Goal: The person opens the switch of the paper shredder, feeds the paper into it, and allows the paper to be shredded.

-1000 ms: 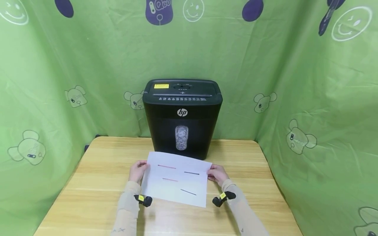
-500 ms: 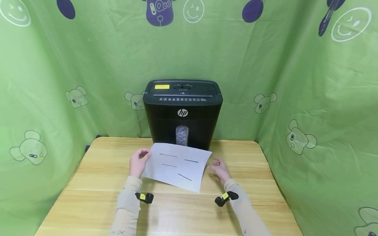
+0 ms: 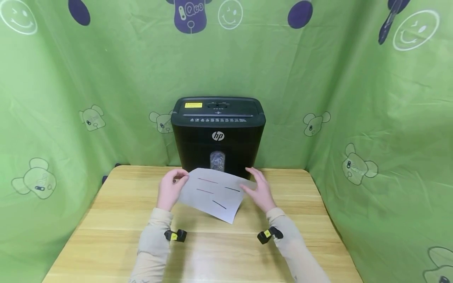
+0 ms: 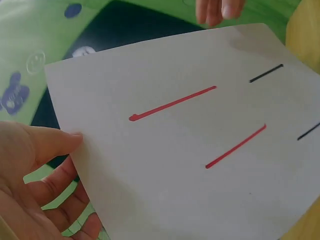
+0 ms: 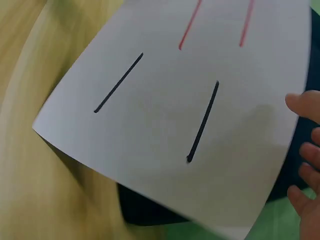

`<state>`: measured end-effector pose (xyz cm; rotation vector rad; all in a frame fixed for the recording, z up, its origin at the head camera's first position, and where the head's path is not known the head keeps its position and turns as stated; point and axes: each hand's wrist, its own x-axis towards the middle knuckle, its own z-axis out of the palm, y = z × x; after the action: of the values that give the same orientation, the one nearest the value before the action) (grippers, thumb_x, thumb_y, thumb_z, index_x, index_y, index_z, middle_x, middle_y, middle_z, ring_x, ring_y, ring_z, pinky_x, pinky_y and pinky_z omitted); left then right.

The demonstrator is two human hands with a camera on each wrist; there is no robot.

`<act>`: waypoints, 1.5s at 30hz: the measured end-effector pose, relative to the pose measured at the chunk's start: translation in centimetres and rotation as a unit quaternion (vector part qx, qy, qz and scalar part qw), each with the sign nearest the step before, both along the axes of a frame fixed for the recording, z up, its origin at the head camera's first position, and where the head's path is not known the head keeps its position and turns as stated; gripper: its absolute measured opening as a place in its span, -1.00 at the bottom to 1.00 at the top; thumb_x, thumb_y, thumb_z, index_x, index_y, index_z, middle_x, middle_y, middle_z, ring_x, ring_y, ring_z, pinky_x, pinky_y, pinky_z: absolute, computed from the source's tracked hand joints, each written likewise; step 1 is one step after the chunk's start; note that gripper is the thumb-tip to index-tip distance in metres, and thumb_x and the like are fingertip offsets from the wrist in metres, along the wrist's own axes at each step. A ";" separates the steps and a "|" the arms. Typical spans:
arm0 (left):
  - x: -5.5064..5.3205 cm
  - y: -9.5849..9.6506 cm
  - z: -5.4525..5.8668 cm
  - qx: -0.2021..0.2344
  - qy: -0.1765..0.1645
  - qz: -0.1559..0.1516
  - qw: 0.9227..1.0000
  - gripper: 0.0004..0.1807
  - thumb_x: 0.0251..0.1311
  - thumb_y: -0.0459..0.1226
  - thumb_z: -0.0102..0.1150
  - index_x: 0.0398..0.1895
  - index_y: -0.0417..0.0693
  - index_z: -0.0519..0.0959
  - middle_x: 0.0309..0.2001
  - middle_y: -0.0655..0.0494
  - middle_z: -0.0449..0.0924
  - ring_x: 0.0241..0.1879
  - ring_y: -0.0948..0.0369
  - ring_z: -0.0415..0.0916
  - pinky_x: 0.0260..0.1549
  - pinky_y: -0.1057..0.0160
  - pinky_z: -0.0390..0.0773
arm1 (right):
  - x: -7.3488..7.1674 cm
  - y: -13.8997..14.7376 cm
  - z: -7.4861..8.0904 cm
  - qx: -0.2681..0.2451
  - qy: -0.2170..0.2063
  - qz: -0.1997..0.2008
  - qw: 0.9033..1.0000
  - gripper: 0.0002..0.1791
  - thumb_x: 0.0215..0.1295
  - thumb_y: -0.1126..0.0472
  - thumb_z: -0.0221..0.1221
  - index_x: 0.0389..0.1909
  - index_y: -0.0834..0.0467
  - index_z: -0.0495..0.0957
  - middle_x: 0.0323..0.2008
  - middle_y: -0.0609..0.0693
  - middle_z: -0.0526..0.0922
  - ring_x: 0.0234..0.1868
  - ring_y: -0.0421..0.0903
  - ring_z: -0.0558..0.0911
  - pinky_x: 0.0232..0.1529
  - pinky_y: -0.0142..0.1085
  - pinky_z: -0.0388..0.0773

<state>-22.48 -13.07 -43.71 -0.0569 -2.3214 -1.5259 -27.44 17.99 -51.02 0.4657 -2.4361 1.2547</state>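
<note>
My left hand (image 3: 170,188) pinches the left edge of a white sheet of paper (image 3: 207,202) between thumb and fingers. Two red and two black marker lines run across the sheet. It is tilted, its near right corner hanging low over the table. At the other end, my right hand (image 3: 261,192) has its thumb and fingers spread apart, near the sheet's far right corner. The right wrist view has the right thumb (image 5: 302,105) close to the paper's edge, the other fingers beyond it. Right behind the sheet stands a black HP paper shredder (image 3: 191,143).
The shredder stands at the back of the wooden table (image 3: 120,220); its top bears a yellow label (image 3: 193,105) and a row of icons. A small window (image 3: 217,160) on its front shows shreds. Green printed curtains (image 3: 116,70) enclose the back and both sides.
The paper has moved away from the body towards the shredder, turning slightly. My right hand has let go of its right edge and opened; the left has moved forward, still pinching the paper.
</note>
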 end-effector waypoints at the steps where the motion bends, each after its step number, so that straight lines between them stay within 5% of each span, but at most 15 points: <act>1: 0.1 0.2 0.3 -0.006 0.008 -0.005 1.000 -0.92 0.28 -0.40 0.30 -0.22 -0.26 0.68 -0.14 -0.17 0.72 -0.09 -0.04 0.63 0.01 0.00 0.63 | 0.0 -0.3 0.2 0.009 0.010 0.007 1.000 -0.29 0.17 0.22 0.44 0.35 0.20 0.44 0.38 0.29 0.42 0.40 0.29 0.39 0.39 0.25 0.33; 8: 0.7 1.9 1.9 -0.041 0.057 -0.027 0.997 -0.95 0.23 -0.38 0.35 -0.27 -0.19 0.71 -0.21 -0.11 0.73 -0.11 -0.03 0.63 0.05 -0.07 0.59 | 0.3 -2.2 1.0 0.015 0.064 0.042 0.997 -0.55 0.20 0.30 0.41 0.13 0.22 0.62 0.10 0.14 0.70 0.16 0.15 0.65 0.22 0.06 0.56; 15: 1.0 2.5 2.4 -0.033 0.049 -0.017 0.998 -0.93 0.22 -0.37 0.37 -0.25 -0.17 0.71 -0.19 -0.09 0.73 -0.09 -0.01 0.64 0.07 0.01 0.58 | 0.6 -2.7 0.7 -0.004 0.102 0.035 0.994 -0.88 0.17 0.41 0.37 -0.26 0.31 0.71 -0.25 0.16 0.78 -0.20 0.11 0.75 -0.12 -0.05 0.71; 21: 1.1 1.3 2.3 -0.026 0.051 -0.009 0.998 -0.80 0.23 -0.34 0.38 -0.11 -0.23 0.70 -0.05 -0.15 0.70 0.03 -0.07 0.57 0.14 -0.04 0.52 | 0.7 -2.3 0.9 -0.041 0.037 0.023 0.998 -0.90 0.24 0.37 0.35 -0.24 0.30 0.71 -0.22 0.19 0.78 -0.15 0.12 0.74 -0.02 -0.03 0.69; 26: 1.2 -0.7 2.3 0.005 0.046 0.005 0.999 -0.73 0.22 -0.32 0.39 -0.04 -0.23 0.68 0.02 -0.16 0.69 0.08 -0.03 0.55 0.21 -0.08 0.46 | 1.0 -1.9 1.2 -0.101 -0.029 0.001 0.994 -0.87 0.28 0.31 0.33 -0.23 0.30 0.70 -0.19 0.23 0.77 -0.19 -0.10 0.69 -0.08 -0.33 0.63; 32: 1.4 -2.6 2.1 0.109 -0.015 -0.039 0.993 -0.54 0.23 -0.38 0.36 0.20 -0.25 0.52 0.16 -0.23 0.60 0.12 0.10 0.54 0.17 0.28 0.51 | 1.0 -1.5 1.3 -0.171 -0.077 -0.012 0.982 -0.85 0.31 0.34 0.32 -0.22 0.38 0.68 -0.24 0.29 0.73 -0.38 -0.36 0.54 -0.31 -0.52 0.49; 35: 1.2 -2.8 1.4 0.139 -0.060 -0.087 0.985 -0.43 0.25 -0.41 0.32 0.33 -0.22 0.41 0.25 -0.26 0.52 0.19 0.04 0.51 0.14 0.36 0.54 | 0.9 -1.4 1.4 -0.195 -0.095 -0.013 0.976 -0.83 0.31 0.38 0.31 -0.20 0.45 0.65 -0.26 0.34 0.71 -0.42 -0.36 0.54 -0.36 -0.50 0.50; 38: 0.8 -2.5 0.1 0.133 -0.098 -0.121 0.979 -0.38 0.26 -0.41 0.30 0.38 -0.25 0.35 0.28 -0.29 0.48 0.23 -0.07 0.49 0.21 0.22 0.55 | 0.8 -1.5 1.2 -0.219 -0.109 -0.015 0.969 -0.81 0.32 0.41 0.29 -0.18 0.51 0.62 -0.24 0.37 0.72 -0.41 -0.35 0.56 -0.35 -0.48 0.52; 42: 0.2 -1.6 -2.1 0.102 -0.120 -0.119 0.980 -0.52 0.29 -0.41 0.27 0.26 -0.36 0.45 0.17 -0.33 0.56 0.13 -0.10 0.57 0.20 0.03 0.57 | 1.0 -1.9 0.5 -0.253 -0.125 -0.025 0.959 -0.77 0.33 0.39 0.29 -0.11 0.50 0.62 -0.18 0.36 0.74 -0.37 -0.35 0.60 -0.29 -0.49 0.55; 45: -0.2 -0.8 -3.2 0.095 -0.118 -0.093 0.984 -0.70 0.29 -0.40 0.28 0.04 -0.39 0.57 0.00 -0.26 0.66 -0.03 0.08 0.64 0.09 0.15 0.61 | 1.3 -2.3 -0.1 -0.266 -0.131 -0.029 0.955 -0.73 0.33 0.36 0.29 -0.06 0.48 0.62 -0.16 0.27 0.76 -0.32 -0.34 0.63 -0.23 -0.48 0.58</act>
<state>-22.67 -13.92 -46.89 -0.0479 -2.3910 -1.9364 -26.16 15.73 -51.09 0.0757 -2.1484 1.9610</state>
